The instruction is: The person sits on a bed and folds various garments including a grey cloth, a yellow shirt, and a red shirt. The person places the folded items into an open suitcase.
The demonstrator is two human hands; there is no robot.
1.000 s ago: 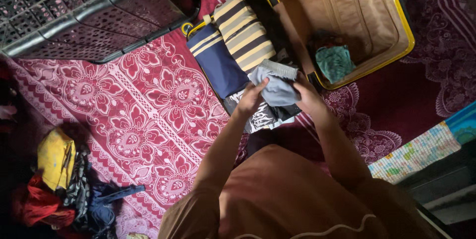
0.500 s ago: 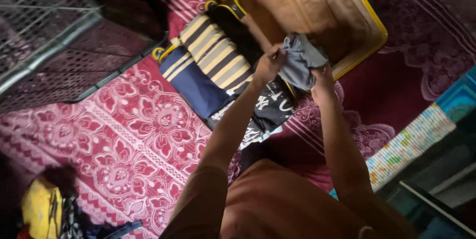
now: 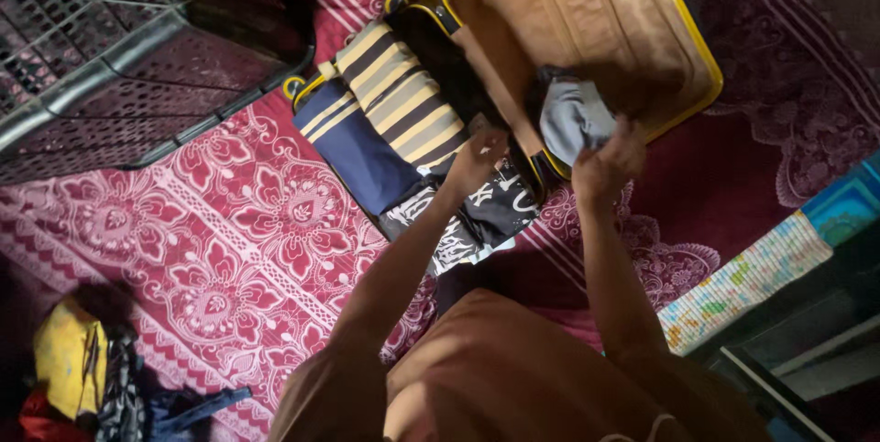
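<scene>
The right hand (image 3: 610, 162) grips a folded grey garment (image 3: 573, 116), fingers closed on its near edge, and holds it over the tan lined half of an open yellow-rimmed suitcase (image 3: 587, 20) that lies on a red patterned rug (image 3: 211, 222). The left hand (image 3: 477, 156) rests on the packed half, fingers bent loosely on the clothes; whether it pinches anything I cannot tell. That packed half already carries a tan-and-dark striped garment (image 3: 399, 98), a navy piece with pale stripes (image 3: 353, 149) beside it, and a black-and-white printed garment (image 3: 477, 217) nearest the person. Judging from this, one half looks filled and the tan half holds little besides the grey piece, so packing seems well along. A dark plastic crate (image 3: 101, 57) stands at upper left, and a heap of loose clothes (image 3: 82, 387) lies at lower left, well apart from the suitcase
</scene>
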